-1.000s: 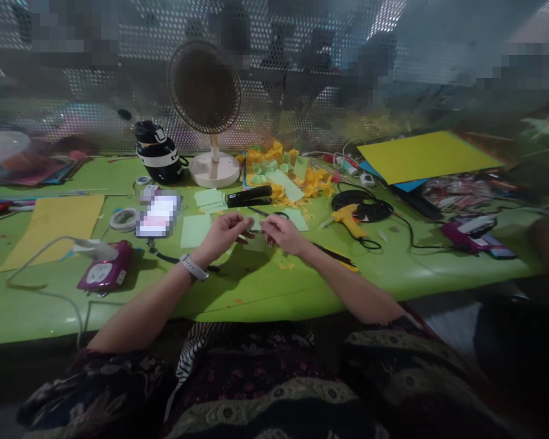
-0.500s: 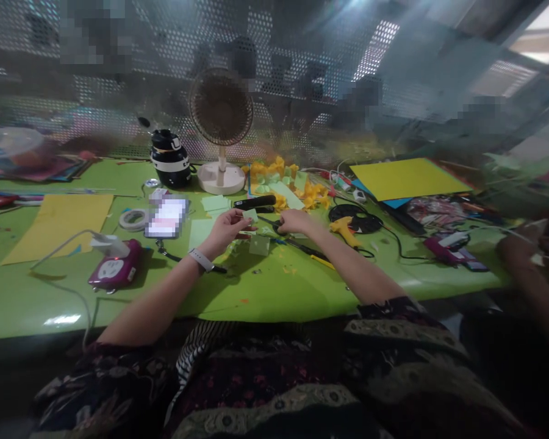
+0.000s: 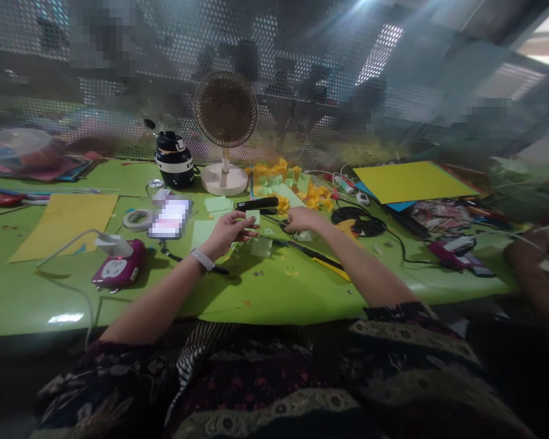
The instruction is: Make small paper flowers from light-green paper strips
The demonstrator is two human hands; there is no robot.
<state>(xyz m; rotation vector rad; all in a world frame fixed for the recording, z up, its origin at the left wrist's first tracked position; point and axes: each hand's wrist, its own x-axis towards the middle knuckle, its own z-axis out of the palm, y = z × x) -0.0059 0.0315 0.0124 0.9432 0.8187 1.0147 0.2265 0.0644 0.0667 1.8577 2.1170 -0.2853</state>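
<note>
My left hand (image 3: 226,233), with a white watch on the wrist, pinches a small pale green paper piece (image 3: 252,216) just above the green table (image 3: 265,292). My right hand (image 3: 302,218) reaches farther back and its fingers are curled around the handles of black scissors (image 3: 284,228) that lie on the table. More pale green paper squares (image 3: 260,246) lie under and between the two hands. A black stapler (image 3: 257,203) sits just behind them.
At the back stand a small fan (image 3: 225,125), a black-and-white bottle (image 3: 175,160) and yellow paper flowers (image 3: 302,186). To the left are a tape roll (image 3: 137,218), a magenta power strip (image 3: 116,268) and yellow paper (image 3: 64,222). On the right are a yellow sheet (image 3: 412,180), cables and another person's hand (image 3: 528,262).
My right hand left the paper piece and reached back to the scissors. The left hand kept the paper and lifted it slightly. The view tilted upward.
</note>
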